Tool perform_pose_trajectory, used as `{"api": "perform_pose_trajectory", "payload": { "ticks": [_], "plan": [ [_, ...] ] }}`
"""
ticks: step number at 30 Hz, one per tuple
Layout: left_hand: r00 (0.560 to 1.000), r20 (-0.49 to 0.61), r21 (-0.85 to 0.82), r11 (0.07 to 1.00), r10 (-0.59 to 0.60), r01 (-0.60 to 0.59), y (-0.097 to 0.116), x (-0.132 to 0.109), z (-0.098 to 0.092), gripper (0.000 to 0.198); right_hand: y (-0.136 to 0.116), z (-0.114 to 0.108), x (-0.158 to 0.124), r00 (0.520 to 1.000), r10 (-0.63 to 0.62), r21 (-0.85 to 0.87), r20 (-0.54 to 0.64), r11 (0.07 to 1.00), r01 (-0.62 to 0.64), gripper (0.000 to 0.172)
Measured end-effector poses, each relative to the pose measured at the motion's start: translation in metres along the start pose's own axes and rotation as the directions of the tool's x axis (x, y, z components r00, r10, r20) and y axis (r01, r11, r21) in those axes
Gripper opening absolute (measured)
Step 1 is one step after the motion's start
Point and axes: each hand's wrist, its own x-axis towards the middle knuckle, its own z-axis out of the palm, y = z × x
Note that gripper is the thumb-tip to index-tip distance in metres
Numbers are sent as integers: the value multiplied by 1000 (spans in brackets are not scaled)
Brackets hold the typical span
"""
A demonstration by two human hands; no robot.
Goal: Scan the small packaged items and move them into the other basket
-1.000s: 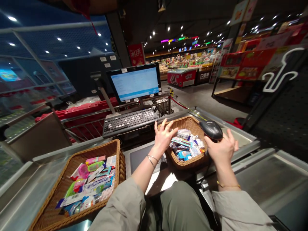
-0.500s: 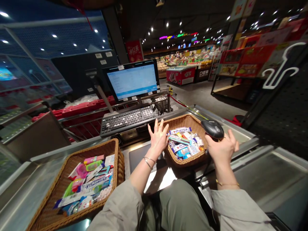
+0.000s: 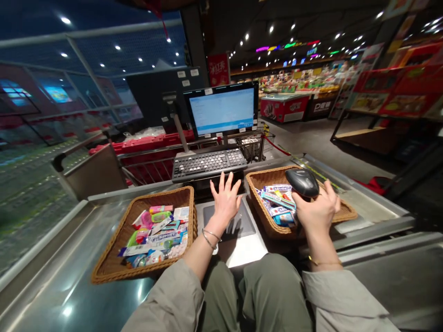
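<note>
My right hand is wrapped round a black handheld barcode scanner, held up over the right wicker basket. Small packaged goods in coloured wrappers lie in that basket, partly covered by the scanner and hand. With fingers spread and nothing in them, my left hand hovers between the two baskets, above a dark flat panel in the counter. To the left stands another wicker basket, holding several bright small packages.
A keyboard lies beyond my left hand, with a lit monitor behind it. The metal counter runs along both sides. Shopping carts stand behind it. A red freezer is farther off.
My view has turned left, so the scene shifts rightward. My left hand has moved away from the right basket toward the middle. The scanner stays in my right hand, now farther over that basket.
</note>
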Motion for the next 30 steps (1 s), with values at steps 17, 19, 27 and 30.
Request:
{"api": "perform_pose_trajectory", "payload": {
  "ticks": [17, 19, 27, 30],
  "plan": [
    [953, 79, 158, 948, -291, 276, -151, -77, -51, 50, -67, 66, -52, 952, -218, 106, 217, 974, 199, 36],
    [943, 106, 178, 939, -316, 295, -165, -88, -54, 49, -71, 75, -61, 942, -234, 113, 239, 971, 212, 37],
    [865, 338, 220, 925, -371, 310, -184, -120, -68, 47, -80, 92, -89, 904, -285, 153, 318, 957, 247, 39],
    [802, 475, 232, 930, -363, 284, -184, -132, -71, 48, -77, 93, -95, 898, -281, 150, 339, 958, 243, 41]
  ]
}}
